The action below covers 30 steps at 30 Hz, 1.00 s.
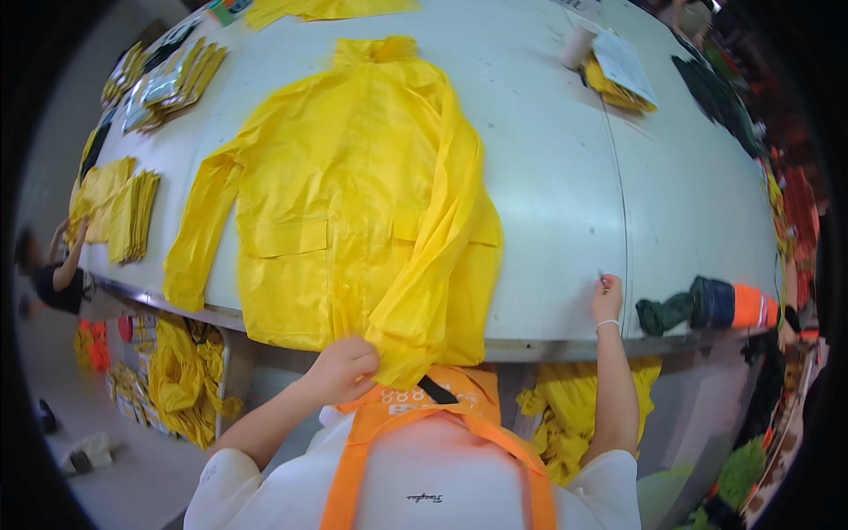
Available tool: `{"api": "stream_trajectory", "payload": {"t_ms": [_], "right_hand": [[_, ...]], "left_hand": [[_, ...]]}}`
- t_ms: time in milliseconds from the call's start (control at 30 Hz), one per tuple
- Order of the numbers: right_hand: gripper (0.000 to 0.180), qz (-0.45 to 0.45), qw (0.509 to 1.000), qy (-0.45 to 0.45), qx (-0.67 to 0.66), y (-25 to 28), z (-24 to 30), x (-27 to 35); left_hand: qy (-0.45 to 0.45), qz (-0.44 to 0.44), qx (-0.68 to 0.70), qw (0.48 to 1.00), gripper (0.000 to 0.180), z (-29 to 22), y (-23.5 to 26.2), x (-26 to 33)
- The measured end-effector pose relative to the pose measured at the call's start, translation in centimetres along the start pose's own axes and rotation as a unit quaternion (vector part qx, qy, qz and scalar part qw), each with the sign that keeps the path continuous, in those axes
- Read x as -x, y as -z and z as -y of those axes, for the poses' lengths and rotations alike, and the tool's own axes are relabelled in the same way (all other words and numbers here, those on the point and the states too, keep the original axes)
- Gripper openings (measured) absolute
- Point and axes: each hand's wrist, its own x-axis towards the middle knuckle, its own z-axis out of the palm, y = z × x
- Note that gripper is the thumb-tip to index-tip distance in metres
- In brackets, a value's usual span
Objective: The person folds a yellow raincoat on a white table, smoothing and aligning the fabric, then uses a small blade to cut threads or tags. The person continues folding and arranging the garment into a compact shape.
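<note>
A yellow rain jacket (pixel 300 168) lies front up on the white table, its collar at the far end and its hem over the near edge. Its left-side sleeve is spread outward, while the other sleeve crosses the front toward me. At the near edge, my left hand (pixel 346 369) is closed on the jacket, by the hem and the crossing sleeve's end. My right hand (pixel 607 299) is off to the right, above the table's near edge and apart from the jacket. Its fingers are pinched together; a tiny thing seems to show at their tips, too small to name.
Folded yellow garments (pixel 132 212) and bagged packs (pixel 177 84) are stacked at the left. A dark and orange rolled bundle (pixel 733 305) lies at the right. Papers (pixel 623 66) rest on a yellow pack farther back. Another person (pixel 62 274) stands at the far left. Yellow garments (pixel 181 375) fill space below the table.
</note>
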Motion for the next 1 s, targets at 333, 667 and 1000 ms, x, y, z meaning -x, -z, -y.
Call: {"api": "stream_trajectory", "payload": {"t_ms": [333,667,1000], "right_hand": [[0.050,0.183,0.946,0.122,-0.238,-12.8,19.9,-9.1],[0.061,0.555,0.657,0.375,-0.347,-12.0,34.8,14.9],[0.023,0.485,0.826,0.067,-0.278,-19.8,21.0,13.0]], "left_hand": [[0.360,-0.023,0.043,0.932,0.034,-0.9,2.1,2.4],[0.431,-0.235,-0.091,0.866,0.050,6.8,7.9,-14.5],[0.061,-0.267,-0.051,0.960,0.018,-14.0,15.8,1.0]]}}
